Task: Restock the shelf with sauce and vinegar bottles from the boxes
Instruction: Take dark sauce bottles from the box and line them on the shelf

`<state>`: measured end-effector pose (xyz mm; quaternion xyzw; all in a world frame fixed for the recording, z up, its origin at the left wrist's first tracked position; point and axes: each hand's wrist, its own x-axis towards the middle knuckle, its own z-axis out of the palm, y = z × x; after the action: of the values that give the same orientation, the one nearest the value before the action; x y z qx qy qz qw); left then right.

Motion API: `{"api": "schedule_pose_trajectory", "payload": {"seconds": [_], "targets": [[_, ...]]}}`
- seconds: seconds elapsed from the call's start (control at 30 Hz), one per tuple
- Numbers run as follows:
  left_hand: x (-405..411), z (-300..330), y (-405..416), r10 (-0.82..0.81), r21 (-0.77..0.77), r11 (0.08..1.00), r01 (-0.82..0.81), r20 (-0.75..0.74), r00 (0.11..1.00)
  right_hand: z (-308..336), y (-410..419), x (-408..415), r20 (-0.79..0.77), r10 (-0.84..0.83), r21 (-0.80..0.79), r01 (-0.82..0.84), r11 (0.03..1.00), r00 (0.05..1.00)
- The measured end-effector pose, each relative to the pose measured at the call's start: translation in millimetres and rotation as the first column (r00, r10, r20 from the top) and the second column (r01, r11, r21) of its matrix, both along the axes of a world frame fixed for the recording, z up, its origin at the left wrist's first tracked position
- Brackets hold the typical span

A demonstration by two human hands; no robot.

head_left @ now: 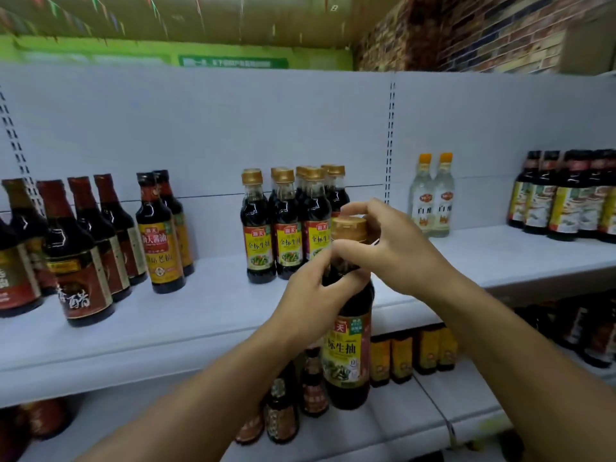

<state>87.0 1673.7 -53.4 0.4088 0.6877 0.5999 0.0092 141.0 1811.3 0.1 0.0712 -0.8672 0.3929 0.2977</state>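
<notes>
A dark soy sauce bottle (349, 348) with a gold cap and a yellow-and-red label is held upright in front of the white shelf (213, 315). My left hand (313, 295) grips its neck and shoulder. My right hand (393, 248) curls around the neck just below the cap, fingers arched over the top. Directly behind stands a group of several matching gold-capped bottles (286, 225) on the shelf.
Red-labelled vinegar bottles (83, 258) and yellow-labelled sauce bottles (163, 238) stand at the left. Two clear white vinegar bottles (433, 198) and a dark bottle row (566, 201) stand at the right. More bottles (413, 355) fill the lower shelf. No boxes are in view.
</notes>
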Motion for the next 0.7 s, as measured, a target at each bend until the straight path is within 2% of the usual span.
{"api": "schedule_pose_trajectory", "payload": {"seconds": [0.23,0.43,0.7], "targets": [[-10,52,14,0.000,0.091,0.996,0.000,-0.001,1.000,35,9,-15,-0.143,0.014,-0.171,-0.038,0.985,0.990],[-34,66,38,0.082,0.092,0.993,-0.080,-0.017,0.997,52,22,-35,-0.142,-0.002,-0.138,-0.018,0.990,0.990],[-62,63,63,0.167,0.040,0.985,-0.170,0.055,0.984,68,55,-87,-0.149,0.014,-0.171,-0.040,0.985,0.989]]}}
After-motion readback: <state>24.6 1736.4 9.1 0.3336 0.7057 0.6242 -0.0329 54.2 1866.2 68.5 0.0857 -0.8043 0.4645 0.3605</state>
